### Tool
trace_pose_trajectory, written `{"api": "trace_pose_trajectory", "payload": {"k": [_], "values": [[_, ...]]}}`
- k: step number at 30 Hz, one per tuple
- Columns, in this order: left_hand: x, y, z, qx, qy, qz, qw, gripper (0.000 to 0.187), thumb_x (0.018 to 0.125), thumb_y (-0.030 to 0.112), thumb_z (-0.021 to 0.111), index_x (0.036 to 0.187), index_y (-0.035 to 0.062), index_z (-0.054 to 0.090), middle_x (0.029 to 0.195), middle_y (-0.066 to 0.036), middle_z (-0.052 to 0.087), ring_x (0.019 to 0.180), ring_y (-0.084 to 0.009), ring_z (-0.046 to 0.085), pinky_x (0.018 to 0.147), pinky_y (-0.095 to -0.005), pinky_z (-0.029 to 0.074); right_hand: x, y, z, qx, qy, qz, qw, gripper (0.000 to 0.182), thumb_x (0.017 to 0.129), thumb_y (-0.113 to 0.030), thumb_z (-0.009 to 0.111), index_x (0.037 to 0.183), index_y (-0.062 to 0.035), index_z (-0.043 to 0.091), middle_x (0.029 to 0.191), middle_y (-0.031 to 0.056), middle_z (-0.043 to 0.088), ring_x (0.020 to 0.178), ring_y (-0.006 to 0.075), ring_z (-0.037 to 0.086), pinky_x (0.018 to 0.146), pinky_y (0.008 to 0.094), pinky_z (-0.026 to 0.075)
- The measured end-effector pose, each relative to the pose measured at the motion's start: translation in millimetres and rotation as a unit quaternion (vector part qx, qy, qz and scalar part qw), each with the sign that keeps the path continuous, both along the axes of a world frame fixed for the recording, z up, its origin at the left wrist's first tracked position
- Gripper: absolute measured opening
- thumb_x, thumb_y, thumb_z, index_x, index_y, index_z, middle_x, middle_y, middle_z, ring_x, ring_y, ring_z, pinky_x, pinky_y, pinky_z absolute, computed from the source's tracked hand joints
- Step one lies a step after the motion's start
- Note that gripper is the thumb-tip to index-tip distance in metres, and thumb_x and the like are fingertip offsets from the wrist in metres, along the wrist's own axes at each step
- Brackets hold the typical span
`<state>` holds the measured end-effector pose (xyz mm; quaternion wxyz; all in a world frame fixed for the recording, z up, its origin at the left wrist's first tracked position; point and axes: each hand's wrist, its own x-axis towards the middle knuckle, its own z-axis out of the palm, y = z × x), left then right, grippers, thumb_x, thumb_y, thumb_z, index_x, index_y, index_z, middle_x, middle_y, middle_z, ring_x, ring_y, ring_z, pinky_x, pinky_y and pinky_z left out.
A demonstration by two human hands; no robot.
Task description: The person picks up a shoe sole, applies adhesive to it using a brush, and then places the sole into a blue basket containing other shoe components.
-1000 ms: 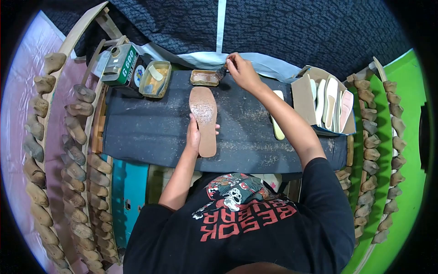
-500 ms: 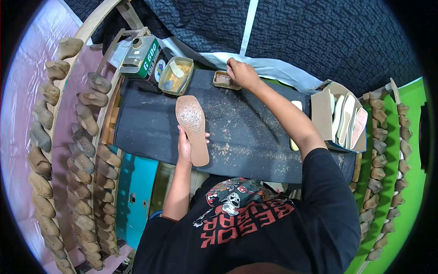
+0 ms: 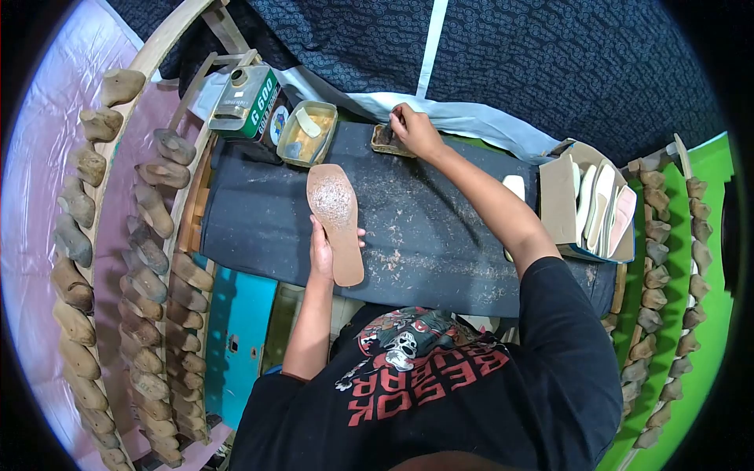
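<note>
My left hand holds a tan shoe sole, thumb along its left edge and fingertips showing at the right edge. The sole's wide upper part has a wet, shiny coating; its lower part is dry and matte. Over at the back of the table, my right hand is closed in a pinch right above a small tray of brownish stuff. Something small and dark shows below its fingers, and I cannot tell what it is.
A G 600 can and a tub with a pale scraper stand at the back left. A cardboard box of soles is on the right. Scraps litter the dark table. Racks of wooden shoe lasts flank both sides.
My right hand has shifted slightly down over the small tray, its fingers lower. The sole stays in my left hand. The whole view has shifted slightly.
</note>
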<state>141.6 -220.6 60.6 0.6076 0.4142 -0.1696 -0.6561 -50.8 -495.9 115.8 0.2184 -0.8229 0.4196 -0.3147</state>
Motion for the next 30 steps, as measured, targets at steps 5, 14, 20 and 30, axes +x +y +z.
{"api": "trace_pose_trajectory", "payload": {"k": [5, 14, 20, 30], "values": [[-3.1, -0.5, 0.7, 0.000, 0.010, 0.009, 1.000, 0.080, 0.103, 0.070, 0.021, 0.136, 0.0055, 0.054, 0.096, -0.019, 0.073, 0.076, -0.0268, 0.072, 0.069, -0.0373, 0.060, -5.9, -11.8, -19.1, 0.072, -0.064, -0.010, 0.995, 0.028, 0.101, -0.025, 0.058, 0.104, 0.0024, 0.061, 0.082, 0.0257, 0.070, 0.078, 0.0450, 0.069, 0.073, 0.0526, 0.052], [-10.6, -1.0, 3.7, -0.025, -0.001, -0.016, 1.000, 0.081, 0.103, 0.071, 0.021, 0.139, 0.0066, 0.053, 0.099, -0.018, 0.072, 0.078, -0.0271, 0.072, 0.072, -0.0376, 0.061, -18.0, -1.3, -6.0, -0.023, 0.027, -0.005, 0.999, 0.027, 0.101, -0.025, 0.058, 0.105, 0.0013, 0.059, 0.085, 0.0266, 0.070, 0.080, 0.0460, 0.068, 0.075, 0.0538, 0.053], [-21.1, -3.4, 5.9, -0.037, 0.047, -0.039, 0.997, 0.076, 0.103, 0.070, 0.023, 0.138, 0.0096, 0.054, 0.097, -0.018, 0.072, 0.079, -0.0265, 0.072, 0.068, -0.0367, 0.061, -38.9, 3.0, 0.2, -0.038, 0.076, 0.030, 0.996, 0.024, 0.102, -0.024, 0.056, 0.106, 0.0003, 0.058, 0.089, 0.0256, 0.070, 0.085, 0.0462, 0.068, 0.077, 0.0527, 0.053], [-50.1, -26.7, 13.2, -0.068, 0.078, -0.057, 0.993, 0.076, 0.103, 0.069, 0.025, 0.140, 0.0082, 0.052, 0.117, -0.012, 0.069, 0.090, -0.0279, 0.073, 0.069, -0.0387, 0.063, -64.1, 9.1, 31.5, 0.018, -0.093, -0.033, 0.995, 0.026, 0.102, -0.023, 0.058, 0.108, 0.0025, 0.062, 0.087, 0.0222, 0.072, 0.079, 0.0347, 0.072, 0.073, 0.0440, 0.055]]}}
